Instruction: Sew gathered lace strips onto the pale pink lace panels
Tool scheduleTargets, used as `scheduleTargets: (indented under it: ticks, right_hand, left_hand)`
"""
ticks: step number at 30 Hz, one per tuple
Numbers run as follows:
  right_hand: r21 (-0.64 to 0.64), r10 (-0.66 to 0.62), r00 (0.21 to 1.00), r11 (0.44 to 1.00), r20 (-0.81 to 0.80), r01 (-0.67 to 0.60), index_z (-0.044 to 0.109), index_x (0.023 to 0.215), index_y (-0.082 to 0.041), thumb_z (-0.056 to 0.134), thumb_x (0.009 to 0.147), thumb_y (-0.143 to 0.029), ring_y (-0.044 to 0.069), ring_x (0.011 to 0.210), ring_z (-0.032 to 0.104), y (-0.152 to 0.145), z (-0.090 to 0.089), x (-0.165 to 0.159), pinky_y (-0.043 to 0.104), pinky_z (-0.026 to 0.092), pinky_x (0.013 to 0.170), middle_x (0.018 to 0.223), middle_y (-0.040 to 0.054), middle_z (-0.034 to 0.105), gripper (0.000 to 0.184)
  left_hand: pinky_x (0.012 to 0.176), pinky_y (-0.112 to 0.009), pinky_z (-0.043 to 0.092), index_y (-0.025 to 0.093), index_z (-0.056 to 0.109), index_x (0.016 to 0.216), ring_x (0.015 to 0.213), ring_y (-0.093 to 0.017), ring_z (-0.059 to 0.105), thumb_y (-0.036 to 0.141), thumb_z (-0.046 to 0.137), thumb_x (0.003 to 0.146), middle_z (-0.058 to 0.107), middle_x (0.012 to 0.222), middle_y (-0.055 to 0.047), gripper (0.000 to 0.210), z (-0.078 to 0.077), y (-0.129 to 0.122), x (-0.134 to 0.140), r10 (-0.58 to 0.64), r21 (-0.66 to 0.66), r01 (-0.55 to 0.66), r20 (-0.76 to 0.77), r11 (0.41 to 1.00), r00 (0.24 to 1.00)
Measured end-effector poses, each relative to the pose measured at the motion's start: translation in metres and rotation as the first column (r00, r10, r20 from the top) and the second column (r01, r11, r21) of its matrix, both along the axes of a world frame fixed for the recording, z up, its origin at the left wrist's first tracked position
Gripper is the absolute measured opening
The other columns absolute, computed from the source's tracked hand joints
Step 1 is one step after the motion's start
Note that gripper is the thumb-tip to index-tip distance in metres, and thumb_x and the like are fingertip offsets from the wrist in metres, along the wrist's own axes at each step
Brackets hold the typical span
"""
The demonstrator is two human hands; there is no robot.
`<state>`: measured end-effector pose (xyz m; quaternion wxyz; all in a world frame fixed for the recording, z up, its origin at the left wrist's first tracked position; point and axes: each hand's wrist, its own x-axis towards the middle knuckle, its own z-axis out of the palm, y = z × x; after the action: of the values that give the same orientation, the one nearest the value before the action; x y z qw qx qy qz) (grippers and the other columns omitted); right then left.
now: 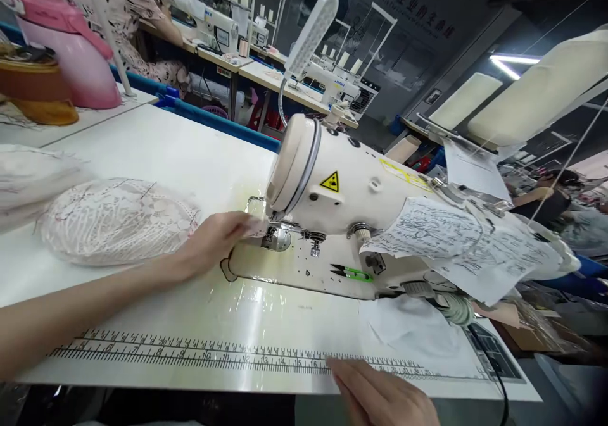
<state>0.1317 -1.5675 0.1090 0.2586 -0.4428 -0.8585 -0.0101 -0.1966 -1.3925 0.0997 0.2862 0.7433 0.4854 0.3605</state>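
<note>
My left hand (216,239) reaches to the needle end of a white sewing machine (342,179). Its fingers are pinched together beside the presser foot area, and what they hold, if anything, is blurred. My right hand (384,394) lies over the table's front edge with fingers stretched out, near the printed ruler scale (204,353); nothing shows in it. Left of the machine rests a white lace cup-shaped piece (118,220), with another pale fabric piece (33,182) beyond it. Green-handled thread snips (352,273) lie on the machine bed.
A paper sheet with writing (432,236) hangs over the machine arm. A lamp (313,33) rises behind it. Large thread cones (536,90) stand at right. A pink jug (66,46) and tape rolls (38,87) sit at far left. People and other machines are behind.
</note>
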Motion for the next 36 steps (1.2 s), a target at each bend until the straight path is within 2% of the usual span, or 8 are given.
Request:
scheduleTargets:
  ticks: [3, 7, 13, 17, 20, 25, 32, 36]
  right_hand:
    - [0.007, 0.075, 0.995, 0.997, -0.068, -0.074, 0.075, 0.113, -0.020, 0.043, 0.109, -0.017, 0.014, 0.059, 0.070, 0.025, -0.009, -0.026, 0.023, 0.046, 0.047, 0.083, 0.0054, 0.079, 0.033]
    - [-0.063, 0.164, 0.973, 0.982, -0.161, -0.176, 0.074, 0.109, -0.018, 0.049, 0.107, -0.014, 0.014, 0.064, 0.072, 0.063, -0.010, -0.055, 0.024, 0.050, 0.055, 0.084, 0.0030, 0.079, 0.025]
    - [-0.147, 0.208, 0.952, 0.958, -0.223, -0.244, 0.077, 0.102, -0.018, 0.054, 0.107, -0.020, 0.012, 0.058, 0.067, 0.105, -0.008, -0.083, 0.023, 0.047, 0.055, 0.073, -0.0011, 0.074, 0.024]
    - [-0.193, 0.198, 0.955, 0.951, -0.222, -0.242, 0.077, 0.108, -0.019, 0.053, 0.107, -0.022, 0.014, 0.067, 0.072, 0.120, -0.008, -0.095, 0.023, 0.051, 0.061, 0.082, 0.0006, 0.079, 0.025]
    - [-0.236, 0.154, 0.970, 0.952, -0.190, -0.197, 0.074, 0.124, -0.021, 0.052, 0.105, -0.021, 0.015, 0.067, 0.072, 0.129, -0.009, -0.105, 0.024, 0.051, 0.062, 0.087, 0.0015, 0.079, 0.029]
    - [-0.227, 0.105, 0.994, 0.969, 0.013, -0.100, 0.046, 0.159, -0.023, 0.051, 0.103, -0.022, 0.013, 0.052, 0.058, 0.142, -0.011, -0.123, 0.025, 0.040, 0.054, 0.068, -0.0015, 0.071, 0.056]
    - [-0.280, 0.010, 0.935, 0.955, 0.354, 0.096, 0.030, 0.166, -0.021, 0.048, 0.105, -0.025, 0.017, 0.056, 0.059, 0.152, 0.000, -0.142, 0.028, 0.035, 0.053, 0.070, 0.0026, 0.071, 0.064]
    - [-0.317, 0.016, 0.921, 0.941, 0.390, 0.118, 0.025, 0.168, -0.021, 0.045, 0.106, -0.025, 0.018, 0.057, 0.059, 0.155, 0.003, -0.145, 0.028, 0.036, 0.054, 0.071, 0.0025, 0.071, 0.065]
  left_hand:
    - [0.089, -0.044, 0.062, 0.021, 0.075, 0.117, 0.106, -0.029, 0.074, 0.056, 0.052, 0.102, 0.079, 0.119, -0.010, 0.044, 0.011, 0.018, -0.010, 0.072, -0.182, -0.036, 0.198, 0.983, 0.978]
    - [0.088, -0.041, 0.065, 0.015, 0.078, 0.111, 0.101, -0.030, 0.077, 0.048, 0.060, 0.097, 0.080, 0.111, -0.017, 0.040, 0.016, 0.028, -0.014, 0.201, -0.438, 0.001, 0.415, 0.899, 0.887]
    - [0.079, -0.028, 0.063, 0.015, 0.082, 0.101, 0.097, -0.024, 0.077, 0.039, 0.062, 0.098, 0.081, 0.109, -0.013, 0.032, 0.019, 0.022, -0.010, 0.388, -0.634, 0.028, 0.507, 0.773, 0.770]
    - [0.074, -0.024, 0.062, 0.015, 0.082, 0.097, 0.090, -0.020, 0.077, 0.034, 0.058, 0.101, 0.082, 0.102, -0.011, 0.031, 0.025, 0.022, -0.009, 0.454, -0.692, 0.040, 0.514, 0.721, 0.727]
    - [0.074, -0.023, 0.062, 0.016, 0.082, 0.097, 0.090, -0.019, 0.078, 0.031, 0.057, 0.102, 0.082, 0.100, -0.010, 0.031, 0.026, 0.023, -0.007, 0.475, -0.708, 0.059, 0.531, 0.704, 0.701]
    - [0.075, -0.024, 0.064, 0.019, 0.083, 0.104, 0.095, -0.022, 0.078, 0.030, 0.057, 0.101, 0.083, 0.102, -0.009, 0.029, 0.026, 0.021, -0.006, 0.444, -0.692, 0.091, 0.552, 0.717, 0.706]
    - [0.077, -0.024, 0.065, 0.020, 0.083, 0.105, 0.098, -0.022, 0.079, 0.030, 0.062, 0.097, 0.083, 0.103, -0.009, 0.025, 0.023, 0.022, -0.008, 0.451, -0.689, 0.047, 0.523, 0.723, 0.723]
    - [0.077, -0.024, 0.064, 0.020, 0.083, 0.105, 0.095, -0.022, 0.079, 0.033, 0.065, 0.096, 0.083, 0.103, -0.008, 0.024, 0.022, 0.023, -0.009, 0.463, -0.692, 0.008, 0.491, 0.722, 0.738]
